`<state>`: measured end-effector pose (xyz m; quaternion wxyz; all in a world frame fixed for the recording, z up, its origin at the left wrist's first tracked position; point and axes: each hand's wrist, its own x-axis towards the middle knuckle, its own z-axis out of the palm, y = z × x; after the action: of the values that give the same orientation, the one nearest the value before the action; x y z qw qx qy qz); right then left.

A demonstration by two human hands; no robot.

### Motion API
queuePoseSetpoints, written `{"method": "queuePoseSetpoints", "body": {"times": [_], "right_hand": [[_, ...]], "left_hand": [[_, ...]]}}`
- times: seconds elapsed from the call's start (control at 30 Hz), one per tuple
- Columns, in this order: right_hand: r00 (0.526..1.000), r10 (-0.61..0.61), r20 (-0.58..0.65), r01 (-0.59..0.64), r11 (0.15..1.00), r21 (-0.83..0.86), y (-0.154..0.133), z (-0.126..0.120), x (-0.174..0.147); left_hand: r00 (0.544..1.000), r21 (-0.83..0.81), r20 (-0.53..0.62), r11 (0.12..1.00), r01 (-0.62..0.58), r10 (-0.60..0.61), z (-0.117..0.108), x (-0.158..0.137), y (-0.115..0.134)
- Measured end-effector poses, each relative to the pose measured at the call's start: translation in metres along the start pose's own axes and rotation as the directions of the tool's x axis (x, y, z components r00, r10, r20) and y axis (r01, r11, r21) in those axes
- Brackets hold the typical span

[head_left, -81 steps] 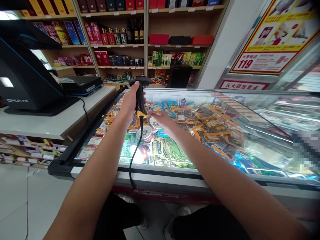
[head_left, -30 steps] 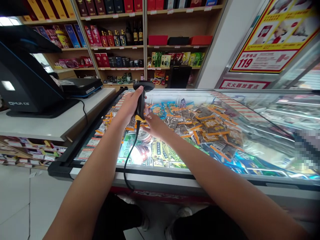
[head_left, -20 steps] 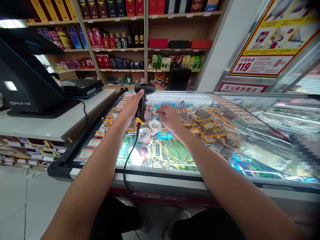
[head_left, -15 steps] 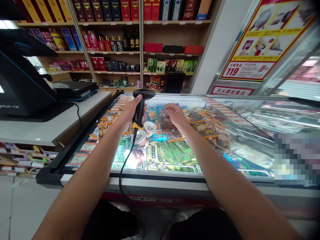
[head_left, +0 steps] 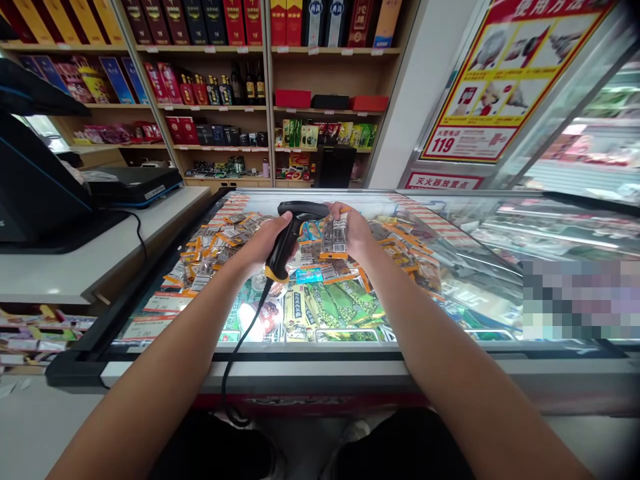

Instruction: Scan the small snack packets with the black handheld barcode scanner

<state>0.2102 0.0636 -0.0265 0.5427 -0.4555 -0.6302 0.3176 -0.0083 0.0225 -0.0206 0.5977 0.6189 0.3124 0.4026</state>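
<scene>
Over the freezer, your left grip was wrapped around the scanner, while just right of its head your right grip pinched the orange-edged packet at its far end, apparently to leave its printed side uncovered.

The poster reads "使用方法" and "119", the sign below "灭火器放置点", a price label "7.00".

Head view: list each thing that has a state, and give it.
Left hand: gripping scanner
Scanner: tilted, held above freezer
Cord: hanging slack
Right hand: holding packet
Packet: raised, label showing; seal unclear
Freezer: stocked
Shelves: partly filled
Terminal: standing, screen state unclear
</scene>
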Motion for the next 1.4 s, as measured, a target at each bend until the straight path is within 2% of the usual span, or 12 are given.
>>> {"method": "queuePoseSetpoints", "body": {"times": [0.1,0.2,0.33,0.63,0.8,0.87,0.93,1.03,1.1,1.17,1.27,1.4], "right_hand": [[0.985,0.171,0.025,-0.162,0.867,0.471,0.006,-0.002,0.004],[0.961,0.275,-0.021,-0.199,0.744,0.638,0.013,-0.007,0.011],[0.951,0.296,-0.095,-0.136,0.673,0.727,0.020,-0.014,0.018],[0.943,0.295,-0.151,-0.104,0.697,0.710,0.022,-0.015,0.019],[0.959,0.195,-0.203,-0.061,0.848,0.527,0.023,-0.016,0.020],[0.956,0.146,-0.255,-0.070,0.956,0.285,0.020,-0.018,0.018],[0.964,0.091,-0.252,-0.123,0.986,-0.116,0.015,-0.020,0.013],[0.989,0.026,-0.146,-0.121,0.710,-0.694,0.006,-0.014,0.001],[0.994,-0.070,-0.089,-0.039,0.532,-0.846,0.000,0.000,-0.009],[0.990,-0.143,0.014,0.087,0.517,-0.851,-0.003,0.023,-0.019],[0.956,-0.124,0.267,0.274,0.708,-0.650,-0.007,0.067,-0.039],[0.907,-0.090,0.412,0.298,0.828,-0.474,-0.007,0.119,-0.064]], "left_hand": [[0.994,0.009,0.108,1.000,0.020,-0.021,0.006,-0.004,0.002],[0.983,0.052,0.179,0.998,0.026,-0.035,0.012,-0.008,0.003],[0.983,0.079,0.180,0.997,0.019,-0.033,0.020,-0.011,0.002],[0.982,0.075,0.186,0.997,0.026,-0.040,0.023,-0.011,0.000],[0.981,0.017,0.188,0.998,0.052,-0.055,0.022,-0.012,0.007],[0.987,0.008,0.153,0.999,0.036,-0.037,0.017,-0.011,0.011],[0.997,0.026,0.076,1.000,0.007,-0.009,0.005,-0.009,0.018],[0.998,0.107,-0.070,0.994,0.011,-0.004,-0.024,-0.010,0.028],[0.985,0.138,-0.171,0.990,0.032,-0.008,-0.046,-0.012,0.034],[0.961,0.125,-0.276,0.992,0.034,0.002,-0.065,-0.014,0.038],[0.910,0.065,-0.413,0.998,-0.003,0.030,-0.081,-0.016,0.042],[0.849,0.003,-0.524,0.996,-0.086,0.075,-0.083,-0.014,0.045]]}}
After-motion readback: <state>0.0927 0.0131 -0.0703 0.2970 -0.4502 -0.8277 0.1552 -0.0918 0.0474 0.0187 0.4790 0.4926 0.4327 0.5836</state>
